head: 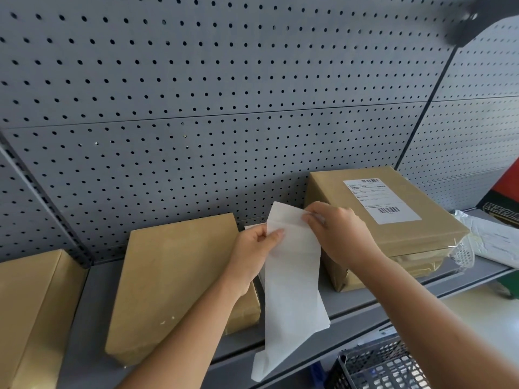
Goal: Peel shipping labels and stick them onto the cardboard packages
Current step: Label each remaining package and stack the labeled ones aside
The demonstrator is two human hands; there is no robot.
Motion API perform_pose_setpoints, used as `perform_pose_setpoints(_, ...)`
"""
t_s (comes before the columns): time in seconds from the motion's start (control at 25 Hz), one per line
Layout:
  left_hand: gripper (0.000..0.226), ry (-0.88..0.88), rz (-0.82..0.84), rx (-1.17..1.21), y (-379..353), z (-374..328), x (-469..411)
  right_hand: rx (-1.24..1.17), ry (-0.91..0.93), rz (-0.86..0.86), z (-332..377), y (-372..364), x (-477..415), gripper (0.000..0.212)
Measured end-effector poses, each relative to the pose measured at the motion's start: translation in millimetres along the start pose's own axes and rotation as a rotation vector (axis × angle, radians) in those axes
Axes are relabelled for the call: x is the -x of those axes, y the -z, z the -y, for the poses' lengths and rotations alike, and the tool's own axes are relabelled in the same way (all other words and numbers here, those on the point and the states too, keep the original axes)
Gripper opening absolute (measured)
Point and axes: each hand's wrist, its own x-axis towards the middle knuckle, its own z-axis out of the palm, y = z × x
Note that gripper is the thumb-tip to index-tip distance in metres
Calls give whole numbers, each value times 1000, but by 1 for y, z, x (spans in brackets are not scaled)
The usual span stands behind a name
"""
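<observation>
**Label strip mid-peel, bare box sat just left of the hands**

Boxes first, left to right: a brown package (31, 310) was cut off by the frame edge, then an unlabelled package (171, 279) lay flat on the grey shelf (92, 318), its long side running away toward the pegboard (224, 94).

Next came the left hand (257, 255), thumb and fingers pinching the left edge of the white label strip (292, 276) near its top. The strip hung long-axis down between both hands, its tail dangling past the shelf lip toward a black basket (379, 366).

Right hand (335, 230) was nipping the strip's upper right corner, looked like it was teasing a label off the backing, though I couldn't tell how much had lifted.

Furthest right sat the package with a label (384, 214) already stuck on top.

My guess: the bare box was the next target. It lay directly under and left of the left hand, so that hand was nearer, and the label would need swinging left and laying flat.
</observation>
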Motion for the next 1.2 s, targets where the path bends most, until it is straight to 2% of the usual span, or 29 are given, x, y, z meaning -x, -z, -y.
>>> perform_pose_setpoints(0.4, 20, 110, 152, -215, -3, 2, 5, -89, 100, -279, 12, 26, -18, 14)
perform_pose_setpoints(0.56, 32, 150, 188, 1, -2, -13, 6, -107, 150, -261, 15, 24, -12, 14)
perform_pose_setpoints(0.68, 38, 127, 84, 84, -5, -17, 0, -127, 175, -219, 15, 19, -5, 13)
perform_pose_setpoints(0.84, 23, 75, -60, 30, -8, -12, -3, -164, 209, -242, 17, 20, -1, 12)
perform_pose_setpoints(1.04, 14, 60, -53, -90, -13, -2, -2, -224, 215, -307, 18, 30, -7, 11)
perform_pose_setpoints(1.2, 18, 77, -49, -136, -15, 0, -2, -261, 211, -352, 26, 40, -9, 11)
